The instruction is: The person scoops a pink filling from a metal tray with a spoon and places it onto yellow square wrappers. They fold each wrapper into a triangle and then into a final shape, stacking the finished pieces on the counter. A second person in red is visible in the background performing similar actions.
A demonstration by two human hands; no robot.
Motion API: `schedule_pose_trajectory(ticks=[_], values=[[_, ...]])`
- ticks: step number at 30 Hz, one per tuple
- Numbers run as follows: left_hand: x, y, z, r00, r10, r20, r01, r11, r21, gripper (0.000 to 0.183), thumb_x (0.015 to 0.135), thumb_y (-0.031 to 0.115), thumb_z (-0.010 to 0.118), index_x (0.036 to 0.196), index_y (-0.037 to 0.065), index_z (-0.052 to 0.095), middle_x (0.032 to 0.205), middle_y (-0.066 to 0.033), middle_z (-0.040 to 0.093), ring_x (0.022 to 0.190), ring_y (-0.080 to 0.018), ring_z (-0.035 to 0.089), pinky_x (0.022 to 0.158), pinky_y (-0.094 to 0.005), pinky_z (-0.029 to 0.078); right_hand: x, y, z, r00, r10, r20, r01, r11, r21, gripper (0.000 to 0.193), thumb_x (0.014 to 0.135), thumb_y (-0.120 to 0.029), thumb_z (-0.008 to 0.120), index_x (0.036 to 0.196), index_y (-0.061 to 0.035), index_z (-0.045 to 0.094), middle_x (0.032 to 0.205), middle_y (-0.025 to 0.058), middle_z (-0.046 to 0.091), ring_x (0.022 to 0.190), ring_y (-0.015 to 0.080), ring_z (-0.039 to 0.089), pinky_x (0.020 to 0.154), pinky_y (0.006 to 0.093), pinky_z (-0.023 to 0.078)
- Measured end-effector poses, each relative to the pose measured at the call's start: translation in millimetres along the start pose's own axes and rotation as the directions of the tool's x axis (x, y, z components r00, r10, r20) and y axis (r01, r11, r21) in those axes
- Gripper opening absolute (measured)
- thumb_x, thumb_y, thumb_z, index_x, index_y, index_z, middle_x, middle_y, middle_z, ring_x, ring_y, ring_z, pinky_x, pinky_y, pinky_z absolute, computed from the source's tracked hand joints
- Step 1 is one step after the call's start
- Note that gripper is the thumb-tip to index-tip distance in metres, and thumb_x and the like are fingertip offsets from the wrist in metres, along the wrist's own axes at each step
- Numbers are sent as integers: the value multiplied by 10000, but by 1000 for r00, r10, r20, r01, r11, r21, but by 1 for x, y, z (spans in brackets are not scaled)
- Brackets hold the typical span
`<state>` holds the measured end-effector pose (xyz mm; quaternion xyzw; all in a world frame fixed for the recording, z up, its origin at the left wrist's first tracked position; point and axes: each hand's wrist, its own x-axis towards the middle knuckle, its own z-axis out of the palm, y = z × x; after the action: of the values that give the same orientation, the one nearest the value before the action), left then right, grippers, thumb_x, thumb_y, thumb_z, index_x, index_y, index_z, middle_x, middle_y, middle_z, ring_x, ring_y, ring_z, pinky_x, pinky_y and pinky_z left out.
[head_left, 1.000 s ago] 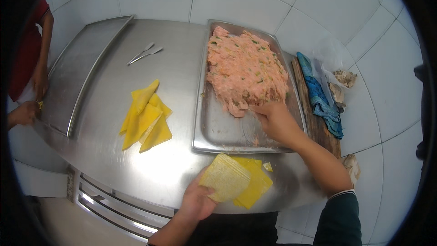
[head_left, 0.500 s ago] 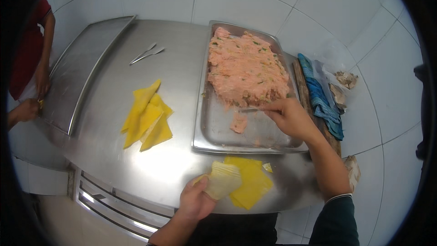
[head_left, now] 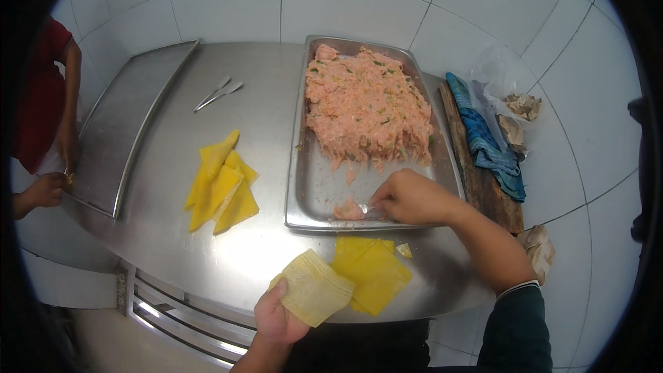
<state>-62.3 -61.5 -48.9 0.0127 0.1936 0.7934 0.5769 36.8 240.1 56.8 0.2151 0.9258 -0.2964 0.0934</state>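
One wrapper: a pale yellow square wrapper [head_left: 314, 289] lies flat across the left hand [head_left: 277, 318], out past the front edge of the surface [head_left: 262, 97].
Left hand: palm up, thumb pressing the wrapper's near-left corner, fingers hidden under it, so it's holding the sheet.
Right hand: the right hand [head_left: 413, 197] is inside the metal tray [head_left: 304, 193] at its front edge, fingers curled tight around a small utensil [head_left: 366, 208], only its tip showing.
Scoop: a small lump of pink filling [head_left: 349, 211] sits right at that tip, on the tray floor near the front rim.
Filling: the big mass of pink minced filling [head_left: 366, 107] with green flecks covers the tray's back half, well apart from the lump.
Wrapper stack: bright yellow wrappers [head_left: 373, 269] lie on the surface just in front of the tray, beside the held one.
Folded ones: folded yellow triangles [head_left: 221, 183] are piled left of the tray.
Back left: two metal utensils [head_left: 218, 94] lie on the surface.
Right edge: a wooden board [head_left: 483, 186] with a blue cloth [head_left: 487, 141] on it.
Far left: another person's hand [head_left: 43, 190] at the surface's left edge.
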Motion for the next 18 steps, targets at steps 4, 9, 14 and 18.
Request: schedule_pose_trajectory(ticks=[4, 9, 14, 18], values=[[-1, 0, 9, 1000, -20, -2, 20, 992, -128, 635, 999, 288, 482, 1525, -31, 329, 1508, -244, 450, 1383, -409, 473, 1159, -591, 360, -12, -3, -13, 998, 40, 51, -54, 948, 313, 229, 869, -104, 692, 1056, 4, 769, 885, 172, 752, 803, 259, 714, 781, 329, 545], [11, -14, 50, 1000, -19, -18, 21, 991, 131, 586, 1040, 283, 424, 1531, -19, 317, 1507, -224, 453, 1395, -377, 462, 1178, -547, 347, -76, -31, 2, 974, -58, -219, 177, 798, 576, 280, 876, -28, 689, 1149, -18, 750, 825, 135, 705, 723, 226, 657, 689, 289, 506], [18, -26, 86, 999, 52, -8, -50, 988, 145, 531, 1096, 351, 353, 1489, -5, 368, 1471, -207, 480, 1375, -351, 472, 1182, -508, 348, -124, -47, 71, 755, -249, -606, 373, 924, 85, 444, 828, 19, 679, 1259, -81, 713, 795, 91, 619, 688, 242, 607, 633, 335, 487], [16, -38, 92, 996, 73, -59, -60, 978, 199, 533, 1107, 387, 338, 1472, 3, 388, 1462, -198, 487, 1365, -335, 481, 1183, -489, 349, -127, -33, 115, 633, -300, -714, 372, 926, -60, 497, 751, 73, 691, 1221, -84, 727, 802, 90, 611, 679, 248, 609, 610, 350, 495]])
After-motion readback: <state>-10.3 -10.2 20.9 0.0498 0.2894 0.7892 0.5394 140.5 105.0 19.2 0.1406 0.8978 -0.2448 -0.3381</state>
